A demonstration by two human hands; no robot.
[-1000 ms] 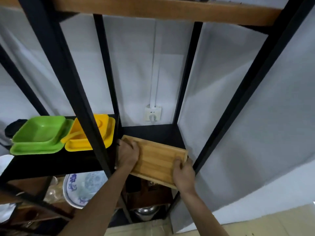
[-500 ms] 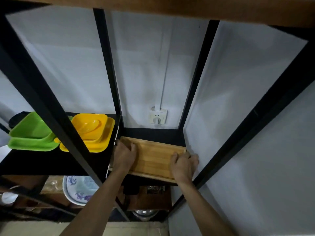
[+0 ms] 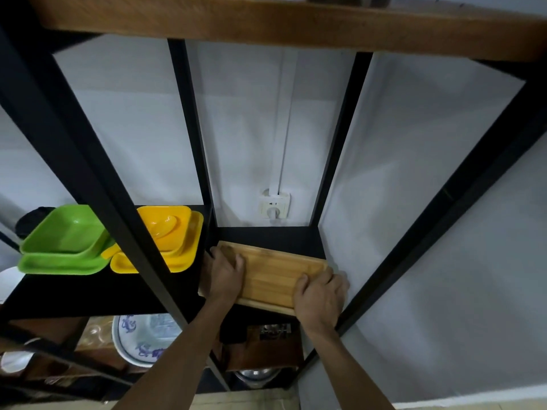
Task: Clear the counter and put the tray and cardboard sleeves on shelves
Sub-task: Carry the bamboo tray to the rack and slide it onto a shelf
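Tray [image 3: 275, 276], gripped at each end by left hand [image 3: 226, 275] and right hand [image 3: 321, 294]: slide level, fully onto black shelf [image 3: 266, 235], before releasing.

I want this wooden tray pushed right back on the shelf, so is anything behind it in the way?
Nothing visible. Behind the wooden tray, gripped by the left hand and right hand, the black shelf lies bare up to the wall. The yellow dishes sit in the next bay to the left.

Rectangular bamboo tray [image 3: 270, 273] flat on black shelf [image 3: 266, 235], slightly skewed
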